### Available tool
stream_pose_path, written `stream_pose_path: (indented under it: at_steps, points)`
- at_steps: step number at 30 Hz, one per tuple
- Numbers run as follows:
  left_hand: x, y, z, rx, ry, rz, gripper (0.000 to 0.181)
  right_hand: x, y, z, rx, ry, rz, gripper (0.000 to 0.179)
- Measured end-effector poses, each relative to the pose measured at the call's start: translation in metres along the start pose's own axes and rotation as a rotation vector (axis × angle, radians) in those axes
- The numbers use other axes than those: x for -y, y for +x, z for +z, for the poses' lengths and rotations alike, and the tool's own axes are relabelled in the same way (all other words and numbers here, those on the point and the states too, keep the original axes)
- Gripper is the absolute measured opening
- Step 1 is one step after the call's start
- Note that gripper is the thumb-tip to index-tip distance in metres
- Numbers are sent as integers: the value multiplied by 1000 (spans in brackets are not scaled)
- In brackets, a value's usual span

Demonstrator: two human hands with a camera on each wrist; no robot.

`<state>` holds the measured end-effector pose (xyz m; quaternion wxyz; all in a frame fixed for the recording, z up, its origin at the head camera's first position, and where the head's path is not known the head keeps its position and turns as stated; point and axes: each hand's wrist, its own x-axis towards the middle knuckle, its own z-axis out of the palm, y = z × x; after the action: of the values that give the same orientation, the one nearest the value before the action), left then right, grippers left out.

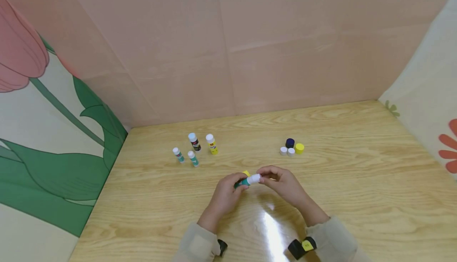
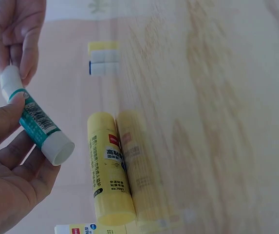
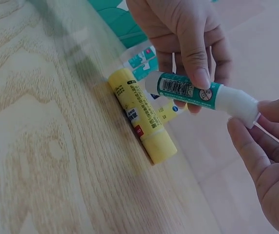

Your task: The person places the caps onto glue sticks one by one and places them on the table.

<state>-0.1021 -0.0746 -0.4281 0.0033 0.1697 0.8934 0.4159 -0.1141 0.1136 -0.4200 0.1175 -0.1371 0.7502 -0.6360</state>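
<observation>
Head view: gripping a green glue stick (image 1: 244, 182) in left fingers (image 3: 222, 61), pinching its white cap (image 3: 246, 108) in right fingers (image 3: 249, 146), above a wood-grain worktop (image 1: 143, 206) backed by pink sheeting (image 1: 267, 36), between flowered panels (image 1: 53, 171).

Four glue sticks (image 1: 195, 144) are standing at left on the table (image 1: 143, 202), and four caps (image 1: 291, 152) are sitting at right.
Two of those sticks are standing behind, two in front; among the caps, one is sitting behind, two side by side in front, one at the right. Nearer the person, between both groups, the left hand (image 1: 226, 192) and right hand (image 1: 283, 183) are holding opposite ends of a held glue stick (image 3: 185, 91). Just behind it an upright glue stick (image 2: 111, 168) is standing; a backdrop (image 1: 228, 52) is rising behind the table.
</observation>
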Motion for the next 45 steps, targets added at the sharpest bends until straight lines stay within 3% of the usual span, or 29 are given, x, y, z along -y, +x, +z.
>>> stream_pose_path:
  at_steps: [23, 45]
  points:
    - [1, -2, -1, -18, 61, 54, 23, -6, 1, 0, 4, -25, -14, 26]
    - [1, -2, 0, 5, 83, 51, 23, -2, 0, 5, -7, -106, -3, 22]
